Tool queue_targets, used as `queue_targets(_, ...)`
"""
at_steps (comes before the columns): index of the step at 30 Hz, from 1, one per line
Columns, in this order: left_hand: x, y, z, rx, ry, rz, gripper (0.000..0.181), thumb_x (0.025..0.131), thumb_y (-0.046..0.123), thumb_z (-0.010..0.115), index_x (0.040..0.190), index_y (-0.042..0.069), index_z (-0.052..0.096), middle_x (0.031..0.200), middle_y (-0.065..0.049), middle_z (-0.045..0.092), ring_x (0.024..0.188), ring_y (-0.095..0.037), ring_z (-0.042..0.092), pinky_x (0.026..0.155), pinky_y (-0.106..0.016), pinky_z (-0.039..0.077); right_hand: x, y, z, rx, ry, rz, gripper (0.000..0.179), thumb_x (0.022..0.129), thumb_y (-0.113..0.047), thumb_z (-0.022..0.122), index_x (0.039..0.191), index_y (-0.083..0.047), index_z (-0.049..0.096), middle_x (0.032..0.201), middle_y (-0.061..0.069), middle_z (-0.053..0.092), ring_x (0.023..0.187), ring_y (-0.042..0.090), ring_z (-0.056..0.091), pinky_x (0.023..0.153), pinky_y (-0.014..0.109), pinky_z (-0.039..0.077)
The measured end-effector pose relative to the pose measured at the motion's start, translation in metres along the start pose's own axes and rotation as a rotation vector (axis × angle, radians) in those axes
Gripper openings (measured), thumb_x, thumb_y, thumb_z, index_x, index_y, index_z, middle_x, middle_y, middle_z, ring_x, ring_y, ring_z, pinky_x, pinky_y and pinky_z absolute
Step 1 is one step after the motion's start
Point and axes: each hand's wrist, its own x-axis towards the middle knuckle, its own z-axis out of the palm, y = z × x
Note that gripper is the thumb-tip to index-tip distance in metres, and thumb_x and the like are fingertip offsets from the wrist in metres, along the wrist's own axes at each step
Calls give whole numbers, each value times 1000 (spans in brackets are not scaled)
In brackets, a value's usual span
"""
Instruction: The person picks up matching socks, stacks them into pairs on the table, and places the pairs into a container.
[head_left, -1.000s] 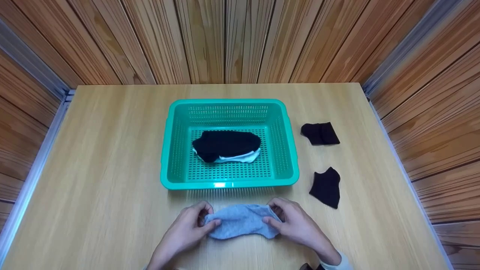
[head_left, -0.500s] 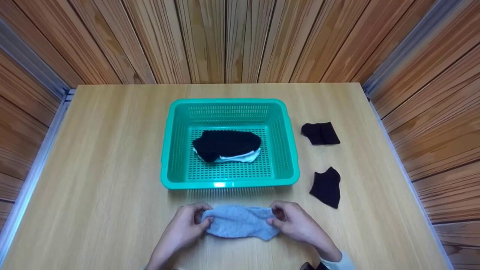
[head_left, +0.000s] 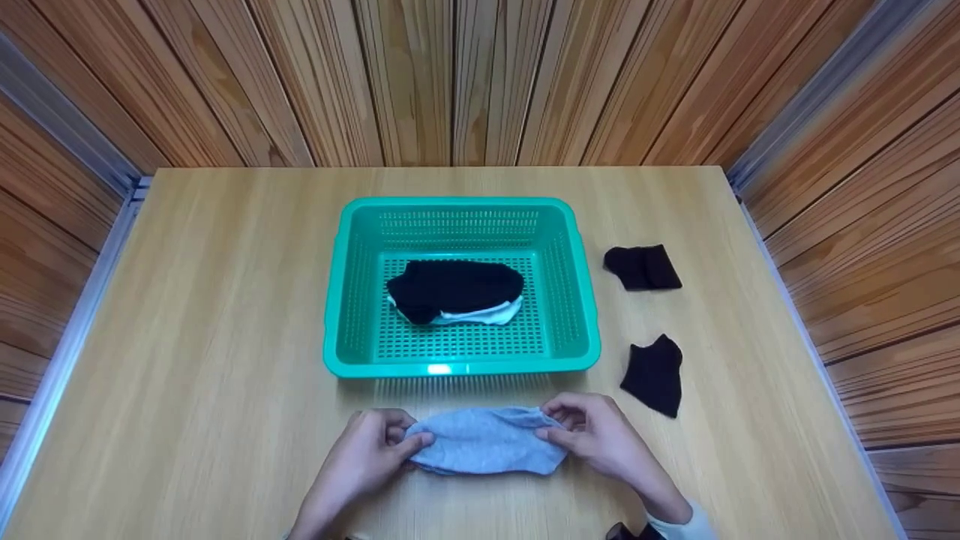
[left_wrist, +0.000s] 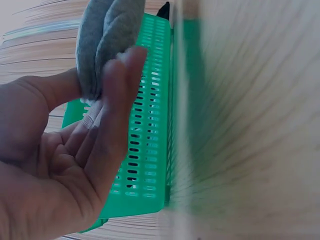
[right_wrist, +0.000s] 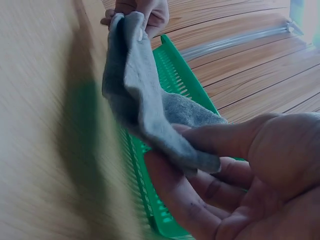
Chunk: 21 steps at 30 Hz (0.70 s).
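Note:
A grey sock [head_left: 487,441] is stretched lengthwise between both hands, in front of the basket. My left hand [head_left: 373,448] pinches its left end between thumb and fingers; the left wrist view shows the folded grey fabric [left_wrist: 105,45] in that pinch. At the other end, my right hand [head_left: 596,436] pinches the upper corner. From the right wrist, the sock [right_wrist: 145,95] appears as two layers with a gap along its edge. The green basket [head_left: 461,369] holds a black sock [head_left: 457,286] lying on top of a pale one [head_left: 484,313].
To the right of the basket lie two black socks, a folded one [head_left: 643,268] farther back and another [head_left: 654,376] nearer. The wooden table [head_left: 210,315] is bounded by wood-plank walls [head_left: 487,82] at the back and sides.
Both hands keep hold of the grey sock. The left hand has shifted slightly left and the right hand slightly right, so the sock lies flatter and straighter between them.

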Motion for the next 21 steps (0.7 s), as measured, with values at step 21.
queue_targets(21,-9,29,-22,-154,-13,136,23,95,9,76,118,8,75,117,-13,77,107,-23,76,88,-26,63,1,-36,-38,30,35,-72,13,88,-13,84,101,-11,80,100,10,78,83,4,72,69,23,62)
